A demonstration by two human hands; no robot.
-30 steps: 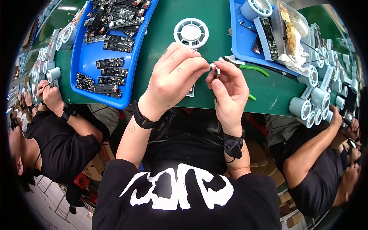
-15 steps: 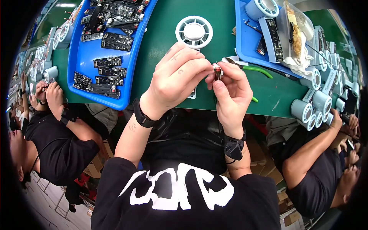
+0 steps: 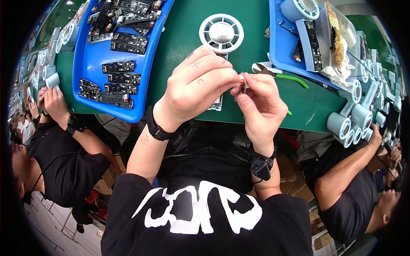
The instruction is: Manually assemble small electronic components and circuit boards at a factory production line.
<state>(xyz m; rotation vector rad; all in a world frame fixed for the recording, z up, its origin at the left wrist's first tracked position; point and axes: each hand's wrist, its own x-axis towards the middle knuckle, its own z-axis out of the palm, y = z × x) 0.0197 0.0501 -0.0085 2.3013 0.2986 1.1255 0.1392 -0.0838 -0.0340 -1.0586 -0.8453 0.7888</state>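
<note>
My left hand (image 3: pixel 194 87) and my right hand (image 3: pixel 265 100) meet above the table, both closed in a fingertip pinch. Between them is a small white-and-red part (image 3: pixel 243 81), perhaps a connector; the fingers cover most of it. Behind and partly beneath my left hand lies a light-blue handheld fan (image 3: pixel 221 33) with a round grille. Its handle, with a strip of circuit board (image 3: pixel 217 103), shows below that hand. Just beyond my right hand are green-handled cutters (image 3: pixel 292 79), partly hidden by the fingers.
A blue tray (image 3: pixel 90 64) of black circuit boards (image 3: pixel 121 93) stands at the left. Another blue tray (image 3: pixel 275 53) at the right holds fan parts and a plastic food container (image 3: pixel 337 38). Fan housings (image 3: pixel 341 123) cluster at the right edge. Co-workers sit on both sides.
My right hand has shifted slightly right and turned a little, its fingertips still meeting my left hand's at the small part. The whole view has shifted slightly.
</note>
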